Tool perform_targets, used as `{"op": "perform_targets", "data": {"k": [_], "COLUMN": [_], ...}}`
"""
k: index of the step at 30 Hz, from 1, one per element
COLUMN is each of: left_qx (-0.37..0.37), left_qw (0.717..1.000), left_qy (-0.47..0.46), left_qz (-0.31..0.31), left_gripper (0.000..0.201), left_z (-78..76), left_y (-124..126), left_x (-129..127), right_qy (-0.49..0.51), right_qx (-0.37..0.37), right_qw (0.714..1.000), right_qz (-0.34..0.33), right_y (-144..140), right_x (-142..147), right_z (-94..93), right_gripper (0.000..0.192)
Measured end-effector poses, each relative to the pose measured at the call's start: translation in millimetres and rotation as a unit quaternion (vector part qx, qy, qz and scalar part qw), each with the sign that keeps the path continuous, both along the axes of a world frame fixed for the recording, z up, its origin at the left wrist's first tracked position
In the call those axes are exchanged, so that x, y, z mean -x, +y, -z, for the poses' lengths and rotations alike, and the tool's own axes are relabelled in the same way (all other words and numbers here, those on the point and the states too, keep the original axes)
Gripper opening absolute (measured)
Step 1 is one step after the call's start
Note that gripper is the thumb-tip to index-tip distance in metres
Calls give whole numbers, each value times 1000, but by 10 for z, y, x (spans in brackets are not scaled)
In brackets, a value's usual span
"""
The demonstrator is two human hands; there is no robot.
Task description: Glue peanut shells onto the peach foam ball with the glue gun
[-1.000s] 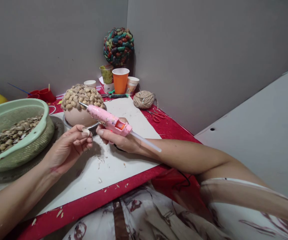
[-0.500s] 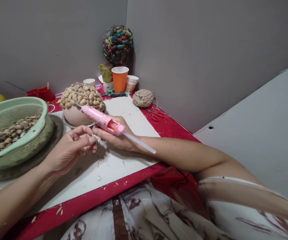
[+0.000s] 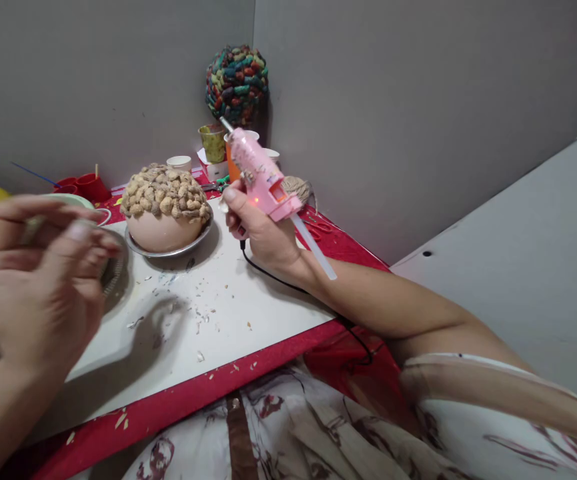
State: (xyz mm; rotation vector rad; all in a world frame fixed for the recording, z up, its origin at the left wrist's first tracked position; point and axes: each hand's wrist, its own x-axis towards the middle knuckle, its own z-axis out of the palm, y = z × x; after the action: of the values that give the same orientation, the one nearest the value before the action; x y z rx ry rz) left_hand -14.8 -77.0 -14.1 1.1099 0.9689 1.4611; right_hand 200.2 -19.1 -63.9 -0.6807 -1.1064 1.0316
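Right hand [image 3: 263,233] grip wrapped round glue gun [image 3: 261,177], nozzle up at centre frame. Left hand [image 3: 38,280] blurred, grip unreadable. Risk: hot drip onto fingers.

Blurred left hand [image 3: 38,280], grip unclear

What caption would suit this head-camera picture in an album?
Right hand raises a pink glue gun beside a shell-covered dome; blurred left hand lifts near the camera.

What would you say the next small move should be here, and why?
Probably bring the left hand back beside the shell-covered dome. That hand is blurred over by the green basket, while the right hand holds the pink glue gun nozzle-up.
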Motion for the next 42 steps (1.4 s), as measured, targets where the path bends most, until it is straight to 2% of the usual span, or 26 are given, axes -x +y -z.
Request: {"op": "perform_targets", "data": {"k": [2,5,7,13,18,30,34,42], "left_qx": [-14,103,140,158,174,172,162,95], "left_qw": [999,983,971,957,952,947,957,980], "left_qy": [31,19,2,-11,-23,-32,-17,38], "left_qz": [34,149,195,244,251,271,241,172], "left_gripper": [22,28,31,25,28,30,31,29], "left_z": [121,267,313,338,350,352,347,287], "left_y": [43,133,168,161,160,164,150,104], "left_x": [-61,-132,-138,-76,-104,-101,-100,-142], "right_qy": [-41,-134,-171,-179,-151,-176,-202,-230], "right_qx": [7,-17,-46,-56,-45,-43,-44,-33], "right_qw": [998,988,980,977,980,973,970,964], "right_qz": [-43,-73,-86,-106,-125,-144,-131,-126], "right_y": [-116,-288,-352,-352,-358,-387,-407,-375], "right_x": [35,97,124,139,169,141,124,114], "right_z": [4,18,25,46,97,68,42,69], "right_gripper": [41,37,32,30,28,31,28,29]}}
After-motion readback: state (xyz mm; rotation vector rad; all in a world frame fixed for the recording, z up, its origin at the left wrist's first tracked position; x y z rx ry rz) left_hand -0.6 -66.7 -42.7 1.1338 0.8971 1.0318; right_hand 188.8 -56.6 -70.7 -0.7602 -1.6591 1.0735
